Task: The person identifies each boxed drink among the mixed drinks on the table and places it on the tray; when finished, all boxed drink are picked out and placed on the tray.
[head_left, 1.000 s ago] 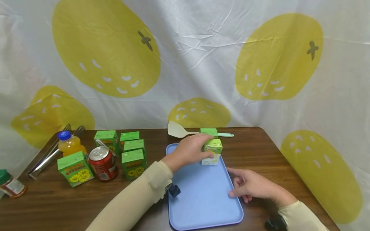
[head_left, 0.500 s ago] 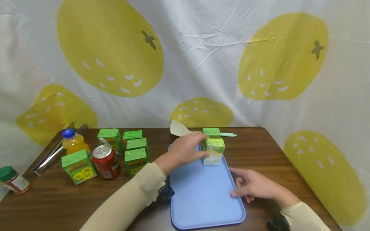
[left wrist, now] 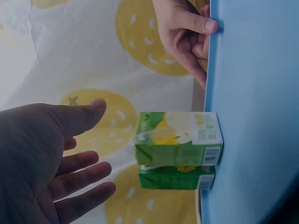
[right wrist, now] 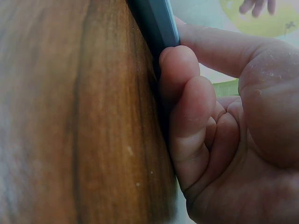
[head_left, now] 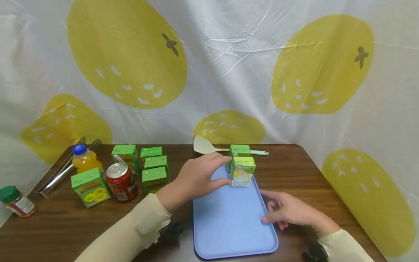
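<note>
A yellow-green juice carton [head_left: 242, 172] stands upright on the far right corner of the blue tray [head_left: 229, 225]. Directly behind it is a second green carton [head_left: 240, 150], partly hidden. My left hand [head_left: 201, 174] is left of the front carton, thumb and fingers spread, with a gap to it. The left wrist view shows that hand [left wrist: 56, 158] holding nothing, facing both cartons. At the tray's right edge, my right hand [head_left: 288, 211] pinches the rim, thumb on top. In the right wrist view, its curled fingers [right wrist: 187, 112] press against the tray's side, low over the wooden table.
Several green cartons [head_left: 155, 178] stand at left, around a red soda can [head_left: 121, 183]. Behind are an orange juice bottle [head_left: 86, 159] and metal tongs [head_left: 59, 178]. A green-capped spice jar [head_left: 18, 203] sits far left, and a spatula [head_left: 204, 145] lies at the back edge.
My left hand has let go of the yellow-green carton and drawn back to the left, leaving it standing on the tray. The right hand keeps its hold on the tray's rim.
</note>
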Available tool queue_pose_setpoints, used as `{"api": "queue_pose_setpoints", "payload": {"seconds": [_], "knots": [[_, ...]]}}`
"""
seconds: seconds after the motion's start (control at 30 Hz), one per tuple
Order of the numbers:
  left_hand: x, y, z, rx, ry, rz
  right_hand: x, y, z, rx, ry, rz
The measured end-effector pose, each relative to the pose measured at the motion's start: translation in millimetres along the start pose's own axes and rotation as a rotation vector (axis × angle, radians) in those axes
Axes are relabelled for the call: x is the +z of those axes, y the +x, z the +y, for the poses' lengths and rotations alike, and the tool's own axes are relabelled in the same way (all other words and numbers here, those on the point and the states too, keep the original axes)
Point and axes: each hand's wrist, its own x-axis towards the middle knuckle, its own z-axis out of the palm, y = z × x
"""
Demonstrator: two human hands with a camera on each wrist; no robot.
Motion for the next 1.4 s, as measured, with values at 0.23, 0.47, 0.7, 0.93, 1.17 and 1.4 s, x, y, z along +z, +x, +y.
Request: {"api": "queue_pose_setpoints", "payload": {"seconds": [0.23,0.47,0.7,0.93,1.17,1.4], "knots": [[-24.5,-26.1,-5.9,0.035,0.033,0.119,-0.5,-0.5,0.1,0.003,0.006,0.001],[-43.8,-48.6,-19.0,0.03,0.036,0.159,0.5,-2.0,0.7,0.001,0.012,0.003],[-66.3,-78.0,-30.8,0.015,0.079,0.232,0.9,-1.8,1.4,-0.006,0.024,0.004],[-87.3,-107.1,-43.2,0.001,0.113,0.28,2.6,-1.6,2.0,-0.026,0.027,-0.001],[-104.2,-129.2,-53.6,-0.05,0.193,0.33,1.5,-1.5,2.7,-0.023,0.019,0.004],[-117.1,-151.2,-63.4,-0.142,0.259,0.319,0.6,-0.9,2.0,-0.013,0.022,0.002]]}}
